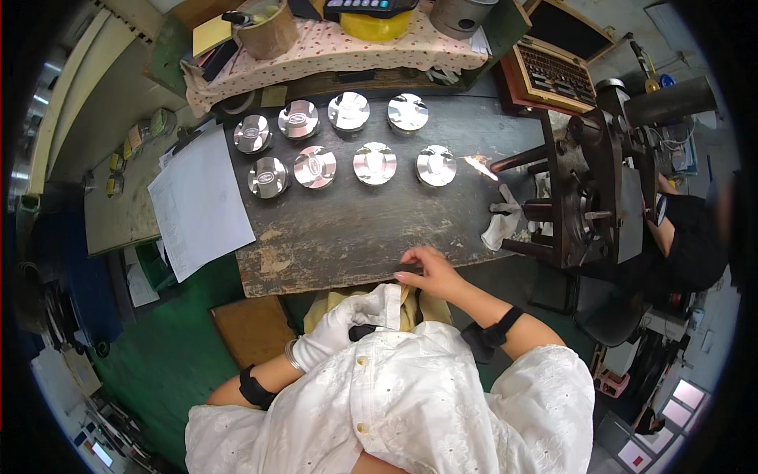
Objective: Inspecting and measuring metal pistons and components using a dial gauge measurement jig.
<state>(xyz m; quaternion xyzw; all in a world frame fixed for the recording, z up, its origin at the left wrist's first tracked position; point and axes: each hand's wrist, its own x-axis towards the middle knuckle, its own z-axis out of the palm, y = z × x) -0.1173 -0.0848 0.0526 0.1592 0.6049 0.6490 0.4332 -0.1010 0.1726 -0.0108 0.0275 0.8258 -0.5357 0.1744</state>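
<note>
From the head camera's view, I see the person at the dark worktable (332, 229) with both forearms brought in toward the front of the body. The gloved left hand (328, 328) is bent across at the lap, its white glove running into a flap of white cloth (388, 304) just short of the table's front edge. Whether that flap is part of the glove or a separate piece I can't tell, nor how tightly the covered fingers close. The bare right hand (433, 272) is raised near the flap, over the table edge: fingers loosely curled, thumb held apart from them, the gap between facing left, and nothing visible in its grasp. Dark bands circle both forearms; the right one (505, 324) carries a bulky dark piece that hides part of the sleeve side. A small dark object (362, 332) by the left hand is half covered and hard to make out.

Beyond, eight shiny metal discs (315, 167) stand in two rows of four, glare washing out some tops. A crumpled white glove (503, 217) lies toward the right, partly beside the dark metal fixture (592, 189). Behind that fixture, a co-worker's arm (665, 225) shows, the hand mostly hidden from here.
</note>
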